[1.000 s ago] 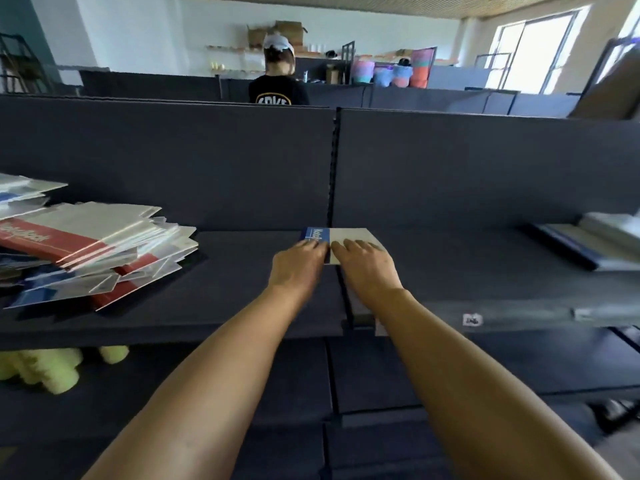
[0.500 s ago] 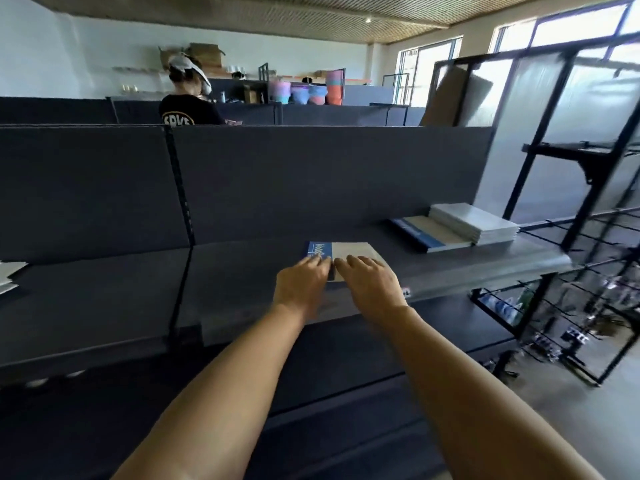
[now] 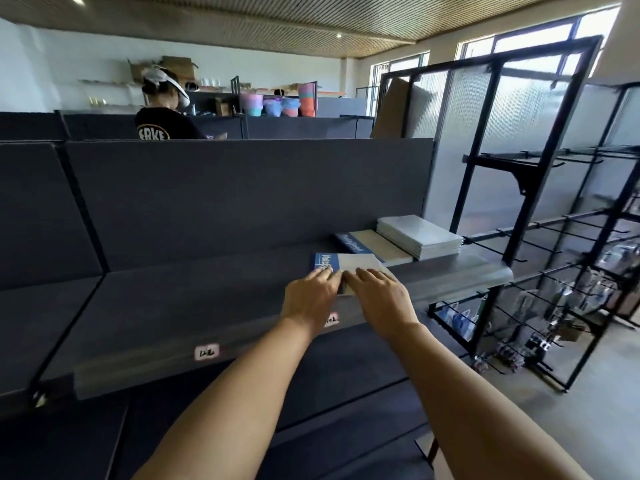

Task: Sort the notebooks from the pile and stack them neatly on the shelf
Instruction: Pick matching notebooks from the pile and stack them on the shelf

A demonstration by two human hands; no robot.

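Note:
A notebook (image 3: 348, 265) with a blue spine strip and pale cover lies flat on the dark shelf (image 3: 194, 299). My left hand (image 3: 311, 301) and my right hand (image 3: 381, 299) rest side by side on its near edge, fingers fairly straight and touching it. Just beyond it, to the right, lies a stack of like blue-and-pale notebooks (image 3: 372, 245), and next to that a stack of white notebooks (image 3: 419, 235). The mixed pile is out of view.
A black wire display rack (image 3: 540, 237) with small hanging goods stands right of the shelf end. A person in a black shirt (image 3: 162, 112) works behind the shelf's back panel. Lower shelves run beneath my arms.
Both hands have slid the notebook rightward along the shelf toward the two stacks. The view has swung right, so the mixed pile at the left has left the frame.

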